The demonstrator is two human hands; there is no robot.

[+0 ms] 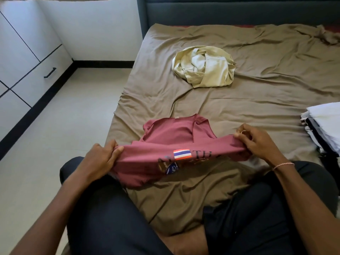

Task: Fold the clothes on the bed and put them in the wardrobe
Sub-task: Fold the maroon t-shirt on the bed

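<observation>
Head view, fingers first: what is gripped?
— Left hand (pixel 103 157): fingers and thumb are curled round a bunched edge of the maroon T-shirt (pixel 165 137). Cloth is gathered tight in the grip.

Right side?
— Right hand (pixel 257 142): fingertips (pixel 241 134) are pinched on the opposite edge of the same shirt, with more cloth bunched under the palm. A thin pink bracelet (pixel 283 165) is worn at that wrist.

State of the shirt?
— It is stretched between both hands as a raised band. A striped flag print (pixel 182 154) and dark lettering are turned up to the camera. The collar end is laid flat on the bed (pixel 266 89), past the band. A loose part is hung below the left hand.

Position on the bed?
— Near-left part of the bed, close to its left edge. Legs in dark trousers (pixel 110 218) are spread over the bed's near end, with sheet seen between them.

Other clothes?
— A cream garment (pixel 204 67) is seen crumpled at mid-bed, toward the dark headboard (pixel 239 10), well apart from the shirt. A folded stack (pixel 323 122) of white and dark pieces is seen at the bed's right edge, partly cut off by the frame.

Wardrobe (pixel 27 70)?
— White fronts with a black handle (pixel 50 72) are seen off the bed's left side, across a strip of pale floor (pixel 73 116). The fronts are closed.
</observation>
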